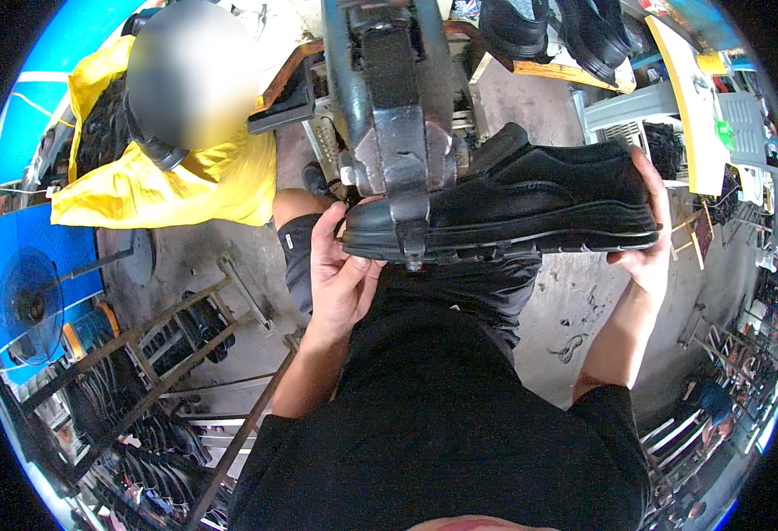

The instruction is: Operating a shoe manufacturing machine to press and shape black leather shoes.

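A black slip-on shoe (pixel 539 199) lies across the middle in front of me, its toe to the left and its heel to the right. My left hand (pixel 345 274) grips the toe end, thumb and fingers at the sole's edge. The heel is cupped by my right hand (pixel 650 221), fingers up its back and thumb beneath. A worn metal machine arm (pixel 402 168) comes down from the top and passes in front of the shoe near its toe. Whether its tip touches the shoe I cannot tell.
Several black shoes (pixel 593 35) stand on a bench at the top right. A yellow sheet (pixel 185 190) covers something at the upper left. Below it are a fan (pixel 30 301) and a metal rack (pixel 132 354) of black shoes. A yellow-edged board (pixel 685 106) stands right.
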`<state>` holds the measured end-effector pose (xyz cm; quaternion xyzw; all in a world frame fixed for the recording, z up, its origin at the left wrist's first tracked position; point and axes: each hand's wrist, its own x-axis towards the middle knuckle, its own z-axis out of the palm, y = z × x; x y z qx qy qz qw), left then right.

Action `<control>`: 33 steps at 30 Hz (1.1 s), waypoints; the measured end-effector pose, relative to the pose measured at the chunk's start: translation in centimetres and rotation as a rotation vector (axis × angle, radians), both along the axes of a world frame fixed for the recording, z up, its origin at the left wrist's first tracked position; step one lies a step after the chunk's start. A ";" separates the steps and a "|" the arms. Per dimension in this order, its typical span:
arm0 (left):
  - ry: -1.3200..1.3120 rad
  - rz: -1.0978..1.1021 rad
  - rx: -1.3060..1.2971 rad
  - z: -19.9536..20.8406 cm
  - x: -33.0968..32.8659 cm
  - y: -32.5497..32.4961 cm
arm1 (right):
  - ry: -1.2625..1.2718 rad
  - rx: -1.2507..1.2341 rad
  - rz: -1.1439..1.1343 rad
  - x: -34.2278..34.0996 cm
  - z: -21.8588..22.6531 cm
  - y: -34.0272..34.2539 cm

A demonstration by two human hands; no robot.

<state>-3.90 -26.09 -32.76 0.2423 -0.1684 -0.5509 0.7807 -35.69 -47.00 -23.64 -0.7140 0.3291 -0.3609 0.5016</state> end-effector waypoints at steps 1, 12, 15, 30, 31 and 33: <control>-0.034 0.004 0.015 -0.5 0.0 0.1 | -0.003 -0.019 0.031 0.2 0.4 -0.2; 0.146 0.040 0.036 -3.2 0.1 1.5 | -0.073 0.006 0.071 3.3 3.4 1.5; 0.139 0.066 0.049 -2.9 0.6 2.0 | -0.021 0.000 0.066 4.4 3.5 1.9; -0.202 0.326 0.346 0.4 7.6 8.9 | -0.051 0.132 0.244 11.1 -2.2 5.2; -0.239 0.342 0.330 0.3 7.9 9.5 | -0.079 0.164 0.229 11.3 -2.6 5.3; -0.294 0.343 0.317 0.7 8.3 9.8 | -0.105 0.194 0.212 11.8 -3.1 5.1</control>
